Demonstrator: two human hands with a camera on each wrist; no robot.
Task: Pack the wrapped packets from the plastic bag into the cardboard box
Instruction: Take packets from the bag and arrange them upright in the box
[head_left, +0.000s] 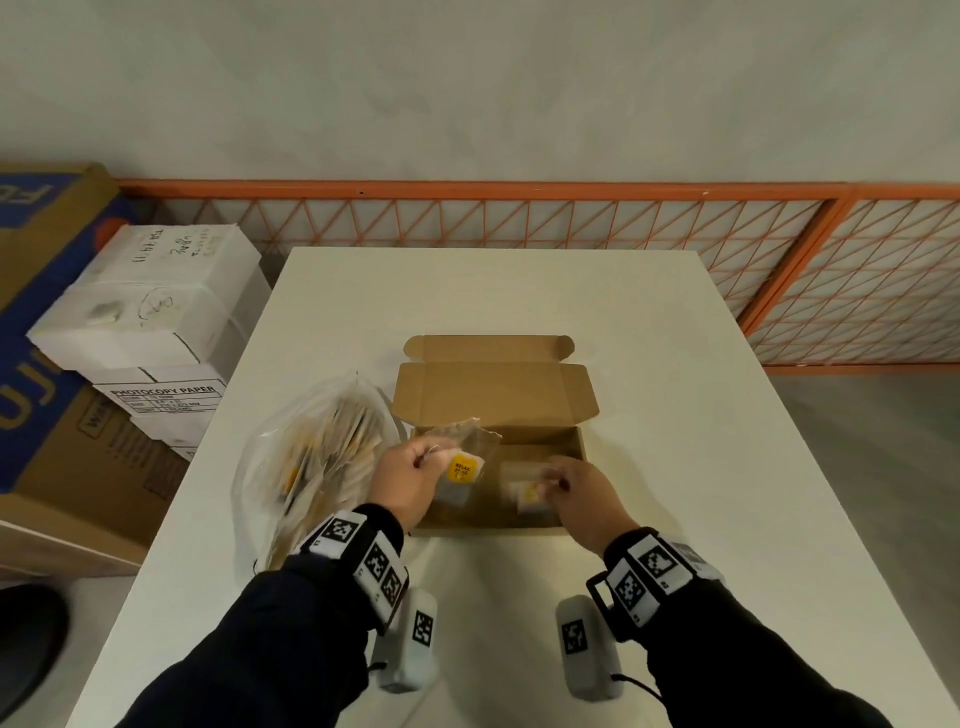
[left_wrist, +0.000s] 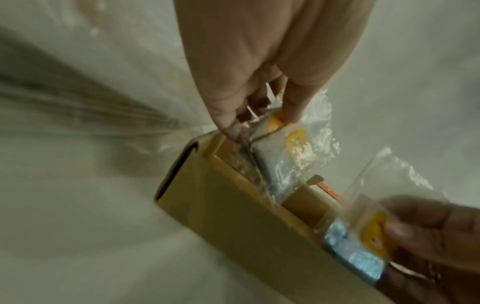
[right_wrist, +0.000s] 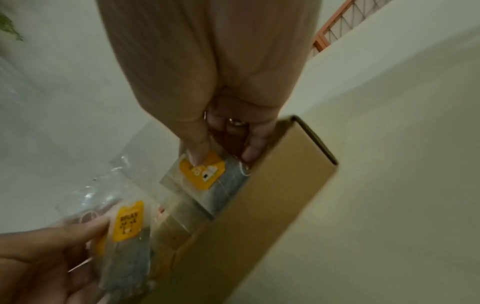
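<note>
An open cardboard box (head_left: 535, 436) sits mid-table with its lid folded back. My left hand (head_left: 431, 460) pinches a clear wrapped packet (head_left: 462, 470) with a yellow label, holding it above the box's left half. My right hand (head_left: 550, 483) pinches a second yellow-labelled packet (head_left: 530, 496) low inside the box's right half. The left wrist view shows my left hand (left_wrist: 262, 123) gripping its packet (left_wrist: 280, 158) over the box (left_wrist: 233, 216). In the right wrist view my right hand (right_wrist: 224, 156) holds its packet (right_wrist: 205, 179) against the box wall (right_wrist: 280, 195). The plastic bag (head_left: 311, 457) with several packets lies left of the box.
The white table (head_left: 675, 415) stretches right of and behind the box. White paper boxes (head_left: 156, 312) and brown cartons (head_left: 52, 415) are stacked off the table's left edge. An orange mesh fence (head_left: 519, 218) runs behind the table.
</note>
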